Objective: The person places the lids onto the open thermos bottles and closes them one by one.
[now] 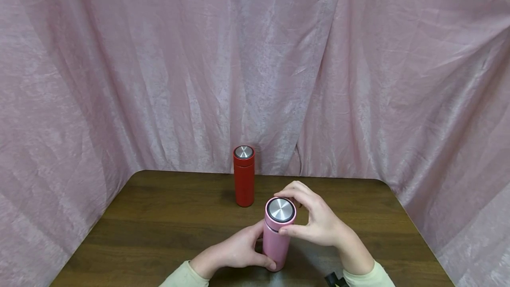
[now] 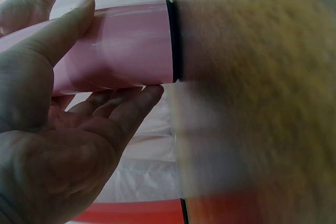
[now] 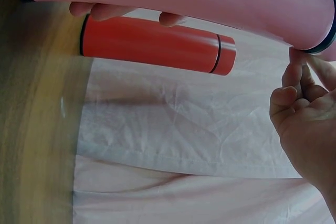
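Note:
A pink thermos [image 1: 276, 249] with a round silver-topped lid [image 1: 280, 210] is upright at the near side of the table. Low on its body, my left hand [image 1: 241, 248] grips it, thumb on the near side and fingers behind. The left wrist view shows that thumb [image 2: 65, 30] lying along the pink wall near the black base ring [image 2: 174, 40]. My right hand [image 1: 318, 220] holds the lid from the right between thumb and fingers. In the right wrist view, the right hand [image 3: 310, 114] has its fingertips by the dark seam under the lid.
Farther back, slightly left of the pink thermos, a red thermos [image 1: 244, 185] stands upright with its lid on. The brown wooden table [image 1: 167, 216] ends at pink curtains [image 1: 199, 79] on the back and sides. A small black object [image 1: 334, 279] shows by the right sleeve.

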Action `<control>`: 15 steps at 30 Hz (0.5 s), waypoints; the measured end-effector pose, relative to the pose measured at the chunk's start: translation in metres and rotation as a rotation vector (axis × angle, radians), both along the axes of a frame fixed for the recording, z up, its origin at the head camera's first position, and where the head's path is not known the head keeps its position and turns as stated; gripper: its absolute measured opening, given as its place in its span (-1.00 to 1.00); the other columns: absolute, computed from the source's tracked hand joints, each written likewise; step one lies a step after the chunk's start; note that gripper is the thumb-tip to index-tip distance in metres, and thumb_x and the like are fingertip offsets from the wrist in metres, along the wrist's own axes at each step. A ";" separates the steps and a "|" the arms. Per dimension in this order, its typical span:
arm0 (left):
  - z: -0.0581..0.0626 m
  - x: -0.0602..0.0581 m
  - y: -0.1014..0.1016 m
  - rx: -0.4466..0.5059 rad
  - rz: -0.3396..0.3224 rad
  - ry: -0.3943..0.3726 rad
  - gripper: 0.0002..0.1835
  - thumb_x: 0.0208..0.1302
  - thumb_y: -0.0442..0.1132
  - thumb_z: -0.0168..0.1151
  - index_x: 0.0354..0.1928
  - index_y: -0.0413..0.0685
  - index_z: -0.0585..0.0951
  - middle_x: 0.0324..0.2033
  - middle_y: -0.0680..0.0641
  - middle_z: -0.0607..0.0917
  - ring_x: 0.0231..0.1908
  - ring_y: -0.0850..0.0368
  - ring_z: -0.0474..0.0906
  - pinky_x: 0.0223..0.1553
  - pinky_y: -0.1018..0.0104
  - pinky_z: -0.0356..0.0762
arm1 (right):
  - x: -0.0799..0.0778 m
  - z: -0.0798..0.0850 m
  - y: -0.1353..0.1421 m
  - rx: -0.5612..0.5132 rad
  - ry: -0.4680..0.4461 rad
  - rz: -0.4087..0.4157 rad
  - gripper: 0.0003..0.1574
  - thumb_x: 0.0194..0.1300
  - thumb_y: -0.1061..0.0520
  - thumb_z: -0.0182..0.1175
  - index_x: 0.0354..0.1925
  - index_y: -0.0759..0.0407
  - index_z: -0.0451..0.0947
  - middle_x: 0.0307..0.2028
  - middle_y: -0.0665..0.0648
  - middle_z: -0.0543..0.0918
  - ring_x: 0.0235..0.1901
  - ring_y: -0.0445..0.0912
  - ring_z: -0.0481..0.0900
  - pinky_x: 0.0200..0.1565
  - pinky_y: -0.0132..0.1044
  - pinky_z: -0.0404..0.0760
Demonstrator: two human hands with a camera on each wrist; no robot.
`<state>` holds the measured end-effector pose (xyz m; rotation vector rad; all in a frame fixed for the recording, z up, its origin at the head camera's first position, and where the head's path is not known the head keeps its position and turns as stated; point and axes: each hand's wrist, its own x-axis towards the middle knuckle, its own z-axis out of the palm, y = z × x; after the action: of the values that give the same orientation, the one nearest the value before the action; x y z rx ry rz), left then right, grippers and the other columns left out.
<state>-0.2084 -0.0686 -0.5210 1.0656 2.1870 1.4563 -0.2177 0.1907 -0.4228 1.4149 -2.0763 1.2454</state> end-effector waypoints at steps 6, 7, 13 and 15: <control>0.000 0.000 0.000 -0.010 0.004 0.012 -0.08 0.17 -0.19 0.77 0.51 0.32 0.46 0.27 0.20 0.71 0.31 0.24 0.62 0.37 0.25 0.57 | 0.000 0.000 0.001 0.012 -0.018 -0.026 -0.12 0.13 0.01 0.77 0.34 0.12 0.62 0.11 0.03 0.67 0.04 -0.11 0.62 -0.03 -0.30 0.64; 0.000 0.000 0.000 -0.012 0.005 0.015 -0.08 0.17 -0.18 0.77 0.51 0.32 0.45 0.27 0.20 0.71 0.31 0.25 0.62 0.37 0.25 0.57 | 0.000 0.001 0.001 0.015 -0.020 -0.033 -0.11 0.12 0.00 0.77 0.34 0.10 0.62 0.11 0.02 0.67 0.03 -0.12 0.62 -0.05 -0.30 0.63; -0.001 0.000 0.000 -0.011 0.002 0.018 -0.08 0.17 -0.18 0.77 0.51 0.32 0.45 0.29 0.20 0.70 0.31 0.24 0.62 0.36 0.24 0.58 | -0.001 -0.002 0.002 0.037 -0.026 -0.048 -0.02 0.07 -0.03 0.79 0.38 0.06 0.58 0.15 0.01 0.65 0.05 -0.14 0.60 -0.07 -0.21 0.64; -0.001 0.000 0.000 -0.007 0.001 0.015 -0.09 0.17 -0.19 0.77 0.50 0.31 0.45 0.28 0.20 0.70 0.31 0.24 0.62 0.36 0.25 0.58 | -0.001 -0.002 0.002 0.049 -0.024 -0.043 0.01 0.13 -0.06 0.76 0.45 0.05 0.54 0.19 0.02 0.64 0.10 -0.12 0.59 0.00 -0.22 0.65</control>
<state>-0.2086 -0.0686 -0.5216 1.0768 2.2012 1.4442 -0.2183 0.1925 -0.4247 1.3756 -2.1553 1.2079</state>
